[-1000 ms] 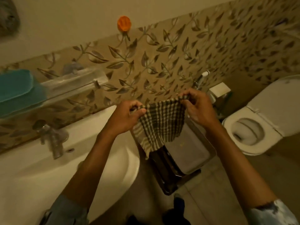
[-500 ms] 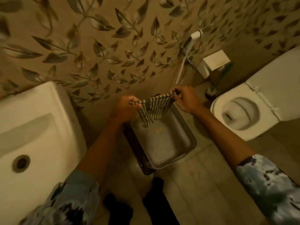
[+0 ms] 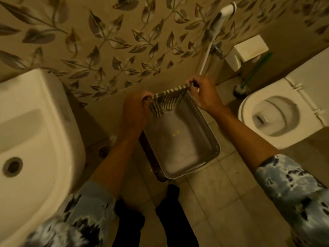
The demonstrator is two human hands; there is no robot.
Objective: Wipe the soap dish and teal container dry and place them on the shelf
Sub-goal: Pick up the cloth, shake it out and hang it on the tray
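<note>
A checked cloth (image 3: 166, 102) is stretched between my two hands. My left hand (image 3: 135, 113) pinches its left corner and my right hand (image 3: 203, 93) pinches its right corner. The cloth hangs into the far end of a metal tray (image 3: 183, 147) that sits on a dark stand on the floor. The tray holds nothing else. Neither the soap dish, the teal container nor the shelf is in view.
A white washbasin (image 3: 32, 139) fills the left side. An open white toilet (image 3: 277, 116) stands at the right. On the leaf-patterned wall hang a hand spray (image 3: 224, 13) and a white paper holder (image 3: 247, 50). A green-handled brush (image 3: 249, 81) leans nearby. My legs (image 3: 154, 220) stand on the tiled floor.
My view has swung down from the shelf and tap to the floor. Both hands have lowered the cloth, which now droops into the far end of the tray.
</note>
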